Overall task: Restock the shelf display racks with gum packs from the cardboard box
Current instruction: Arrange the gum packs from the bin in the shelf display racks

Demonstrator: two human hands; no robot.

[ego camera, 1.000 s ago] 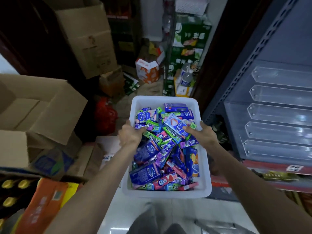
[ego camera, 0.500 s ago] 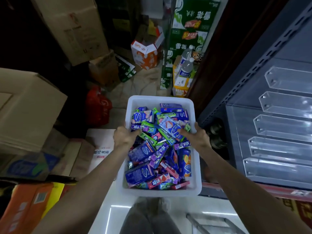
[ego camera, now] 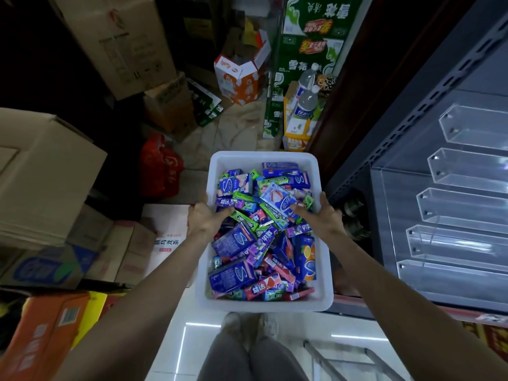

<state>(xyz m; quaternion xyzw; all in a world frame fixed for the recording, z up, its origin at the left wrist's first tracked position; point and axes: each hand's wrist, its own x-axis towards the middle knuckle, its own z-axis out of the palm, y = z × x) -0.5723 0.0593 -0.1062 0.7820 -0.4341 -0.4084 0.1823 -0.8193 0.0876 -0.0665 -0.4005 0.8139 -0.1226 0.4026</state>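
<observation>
A white plastic bin (ego camera: 264, 158) full of several blue, purple, green and pink gum packs (ego camera: 261, 235) is held in front of me above the floor. My left hand (ego camera: 204, 217) grips the bin's left rim, thumb inside on the packs. My right hand (ego camera: 320, 215) grips the right rim, fingers reaching in over a light blue pack (ego camera: 277, 200). Clear acrylic display racks (ego camera: 453, 204) stand empty on the grey shelf at the right.
Cardboard boxes (ego camera: 46, 171) pile up at the left, with an orange carton (ego camera: 41, 334) lower left. A red bag (ego camera: 159, 166), an orange-white carton (ego camera: 239, 75), green cases (ego camera: 310, 37) and bottles (ego camera: 308, 103) crowd the floor ahead. My legs (ego camera: 247, 358) and white floor lie below.
The view has tilted downward and the bin has come slightly nearer and lower; both hands keep the same grip on its rims. The racks now sit further right in view.
</observation>
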